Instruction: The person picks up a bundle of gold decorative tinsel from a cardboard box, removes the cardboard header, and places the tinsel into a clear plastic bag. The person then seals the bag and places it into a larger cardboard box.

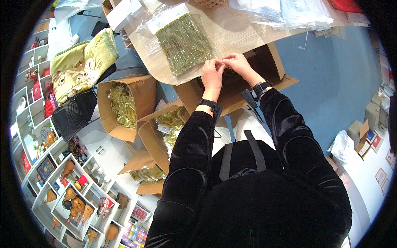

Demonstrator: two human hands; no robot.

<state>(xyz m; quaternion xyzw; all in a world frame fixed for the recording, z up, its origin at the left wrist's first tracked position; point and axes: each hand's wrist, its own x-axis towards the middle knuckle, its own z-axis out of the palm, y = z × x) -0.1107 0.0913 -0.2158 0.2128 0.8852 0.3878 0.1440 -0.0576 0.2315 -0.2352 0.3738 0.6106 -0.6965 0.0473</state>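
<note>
A clear plastic bag of gold-green tinsel fringe [186,43] with a white header card [169,18] lies flat near the rounded corner of the wooden table [238,38]. At the table's front edge, beside the bag's lower right corner, my left hand [212,73] and my right hand [237,63] meet at the fingertips. Both pinch what looks like thin clear plastic; whether it belongs to the tinsel bag I cannot tell. Each wrist wears a black strap.
An open cardboard box [273,66] stands under the table edge before me. More boxes at the left, one a carton [145,93], hold gold tinsel. Clear plastic bags [285,15] are stacked on the table's far right. A chair with a green blanket [83,66] stands at the left.
</note>
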